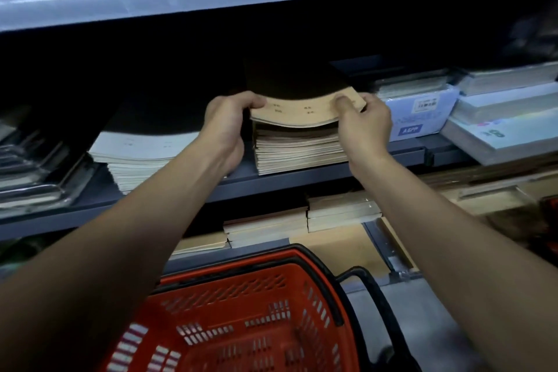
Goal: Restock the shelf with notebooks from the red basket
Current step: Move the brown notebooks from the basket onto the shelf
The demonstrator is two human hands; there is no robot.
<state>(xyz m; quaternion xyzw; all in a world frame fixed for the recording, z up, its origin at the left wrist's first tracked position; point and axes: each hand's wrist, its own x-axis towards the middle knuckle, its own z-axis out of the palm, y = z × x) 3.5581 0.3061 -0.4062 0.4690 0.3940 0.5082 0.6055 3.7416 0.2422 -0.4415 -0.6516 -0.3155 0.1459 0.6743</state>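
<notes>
You hold a small batch of thin tan paper-covered notebooks point(305, 113), bowed upward, just above the tan notebook stack point(300, 151) on the grey metal shelf point(302, 180); your left hand point(225, 121) curls round its left edge, your right hand point(363, 124) pinches its right edge, thumb on top; left of that stack sits a white notebook pile point(136, 160); below it, the red plastic basket point(241, 317) shows no notebooks inside, so restocking seems nearly finished.

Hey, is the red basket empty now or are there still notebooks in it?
Empty as far as shown: the red basket shows only bare mesh floor and walls; its near end is out of frame.
</notes>
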